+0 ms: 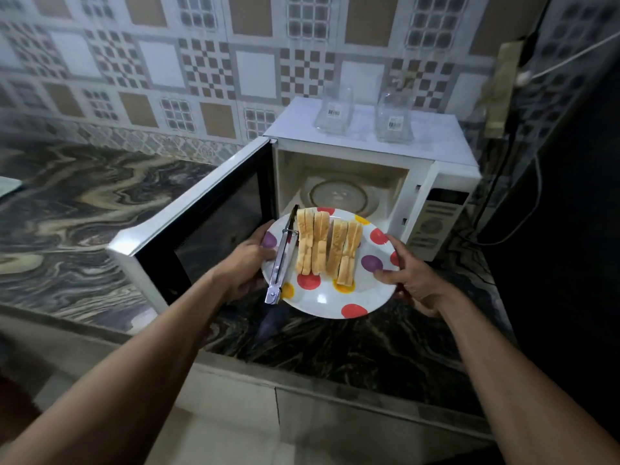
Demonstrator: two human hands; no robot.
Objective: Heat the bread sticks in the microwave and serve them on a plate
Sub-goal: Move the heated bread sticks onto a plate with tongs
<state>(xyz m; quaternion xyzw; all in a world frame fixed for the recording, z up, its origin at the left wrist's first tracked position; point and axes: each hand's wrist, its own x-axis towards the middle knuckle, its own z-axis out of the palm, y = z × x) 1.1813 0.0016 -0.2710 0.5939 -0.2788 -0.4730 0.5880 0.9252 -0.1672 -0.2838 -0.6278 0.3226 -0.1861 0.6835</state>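
Head view: plate (355,298) of bread sticks (327,247), held level before the open microwave (369,156); left hand (250,260) grips its left rim, right hand (407,275) its right rim. Sticks and metal tongs (283,255) lie lengthwise toward the cavity, straight ahead. Door (198,229) swung left; turntable (339,196) bare; the tongs probably must come off first
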